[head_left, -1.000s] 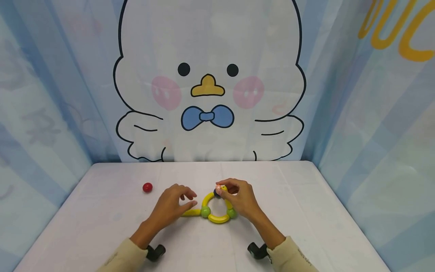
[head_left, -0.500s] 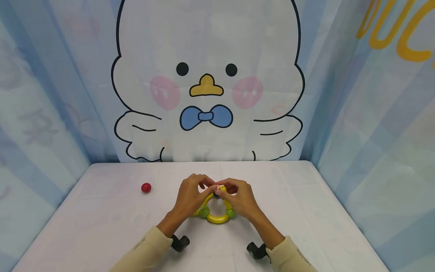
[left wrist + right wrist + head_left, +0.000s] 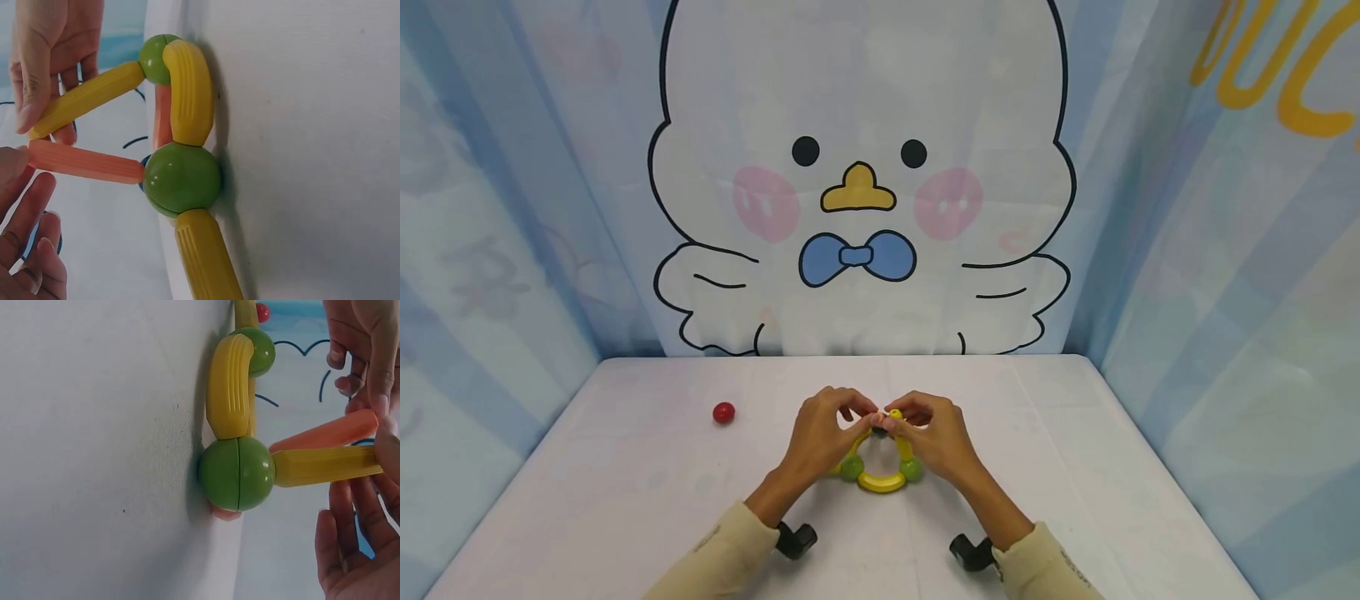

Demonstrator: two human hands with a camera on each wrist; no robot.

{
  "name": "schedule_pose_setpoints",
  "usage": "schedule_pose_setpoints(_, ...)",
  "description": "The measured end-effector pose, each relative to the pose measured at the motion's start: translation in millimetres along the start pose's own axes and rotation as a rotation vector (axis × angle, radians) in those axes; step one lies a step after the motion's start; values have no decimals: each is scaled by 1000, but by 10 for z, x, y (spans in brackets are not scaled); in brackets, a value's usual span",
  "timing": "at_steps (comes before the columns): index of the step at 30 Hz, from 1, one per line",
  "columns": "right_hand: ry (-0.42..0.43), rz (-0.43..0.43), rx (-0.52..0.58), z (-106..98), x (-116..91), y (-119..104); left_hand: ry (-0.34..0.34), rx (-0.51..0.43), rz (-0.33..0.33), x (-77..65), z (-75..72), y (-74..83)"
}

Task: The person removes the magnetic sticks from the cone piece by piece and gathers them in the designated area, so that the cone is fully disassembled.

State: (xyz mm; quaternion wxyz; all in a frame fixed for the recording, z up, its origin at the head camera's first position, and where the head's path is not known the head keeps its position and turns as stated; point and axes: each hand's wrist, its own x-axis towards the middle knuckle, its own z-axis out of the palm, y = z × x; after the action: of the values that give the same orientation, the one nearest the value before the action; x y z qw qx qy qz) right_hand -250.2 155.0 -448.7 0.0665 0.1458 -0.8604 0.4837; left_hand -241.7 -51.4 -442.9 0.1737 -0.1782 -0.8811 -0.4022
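Note:
Magnetic rods and balls form a ring on the table. Two green balls [image 3: 852,467] flank a curved yellow rod [image 3: 882,482] at its near side; a dark ball [image 3: 878,431] at the far side is mostly hidden. My left hand [image 3: 823,429] pinches the raised end of an orange rod [image 3: 87,164], which slants up from behind the nearer green ball [image 3: 182,178]. With thumb and fingers my right hand [image 3: 936,433] pinches the top of a yellow rod [image 3: 328,465] standing up from the right green ball [image 3: 237,474]. The two raised ends lie close together; whether they touch I cannot tell.
A red ball [image 3: 724,413] lies apart, to the left on the white table [image 3: 1037,500]. Another yellow rod [image 3: 206,256] runs outward from the left green ball. A printed curtain [image 3: 865,325] stands behind the table.
My left hand has come from the ring's left side to the raised rods and now pinches the orange one. The right hand stays near the same spot.

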Motion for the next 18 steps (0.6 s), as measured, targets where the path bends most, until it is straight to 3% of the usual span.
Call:
schedule_pose_setpoints(6,-4,-3,-3,-49,-11,4,-63,17,12,-108,17,0)
schedule_pose_setpoints(13,10,12,-5,-121,-46,2,-140,95,83,-226,72,-14)
schedule_pose_setpoints(18,17,21,-15,-178,-83,-9,-222,131,98,-278,105,-16)
